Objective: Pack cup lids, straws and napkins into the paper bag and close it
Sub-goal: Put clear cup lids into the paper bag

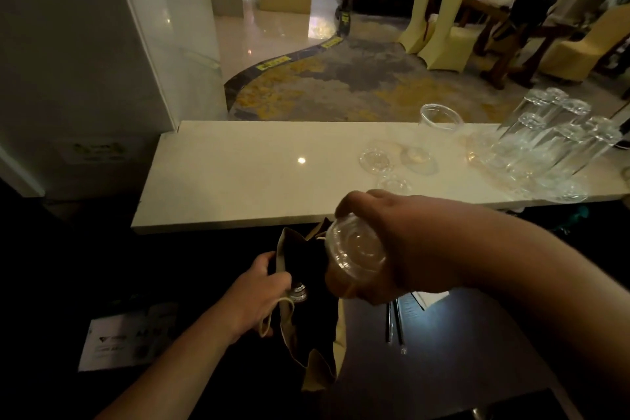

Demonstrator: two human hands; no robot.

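Observation:
A brown paper bag stands open on the dark lower counter, its inside black. My left hand grips the bag's left rim and its handle. My right hand holds a stack of clear plastic cup lids tilted over the bag's mouth. Another clear lid shows just inside the bag beside my left fingers. More lids lie on the white marble ledge. Two dark straws lie on the counter right of the bag. No napkins are visible.
Several clear plastic cups lie stacked on their sides at the ledge's right end, and one cup stands alone. A white printed card lies at lower left. Covered chairs stand beyond the ledge.

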